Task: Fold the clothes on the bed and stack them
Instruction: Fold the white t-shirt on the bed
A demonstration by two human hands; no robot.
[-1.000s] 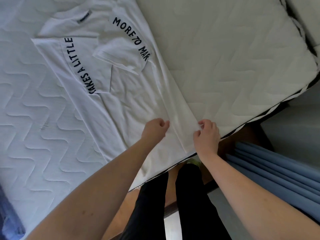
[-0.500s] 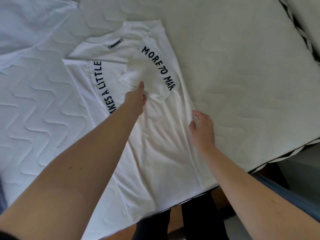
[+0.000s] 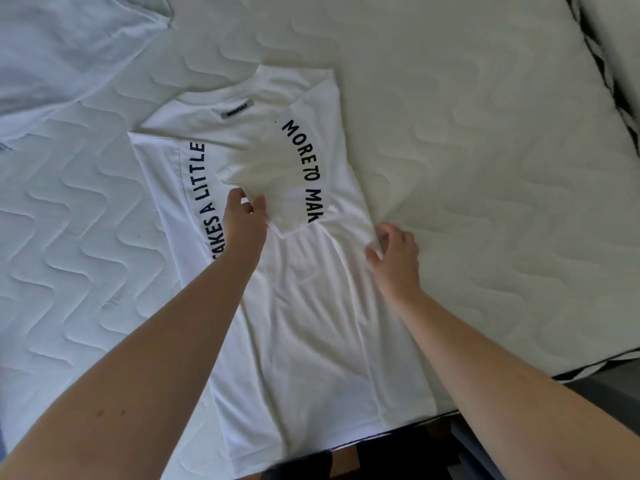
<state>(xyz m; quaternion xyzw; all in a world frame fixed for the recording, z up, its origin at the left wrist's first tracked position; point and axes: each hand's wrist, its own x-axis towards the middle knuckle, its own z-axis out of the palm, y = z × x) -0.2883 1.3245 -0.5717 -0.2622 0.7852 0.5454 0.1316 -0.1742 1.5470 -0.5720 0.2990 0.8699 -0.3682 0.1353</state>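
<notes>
A white T-shirt lies flat on the bed, collar end away from the person and hem at the near edge of the mattress. Both its sides are folded in over the middle, so the black curved lettering shows in two strips: "TAKES A LITTLE" along the left fold and "MORE TO MAK" along the right one. A small dark neck label sits at the collar.

The left hand reaches over the chest of the shirt; its grip is pinching the lower edge of the folded-in right sleeve between thumb and fingers, and the cloth is lifted slightly and puckered there. The right hand is at the shirt's right edge, level with the end of the lettering; its grip is pinching that folded edge, with fingers curled round a small bunch of fabric raised off the mattress.

A second pale garment lies spread at the far left corner of the bed, well apart from the T-shirt. The bed's surface is a white quilted mattress cover with a wavy stitched pattern. Below the near edge, dark trouser legs of the person show
</notes>
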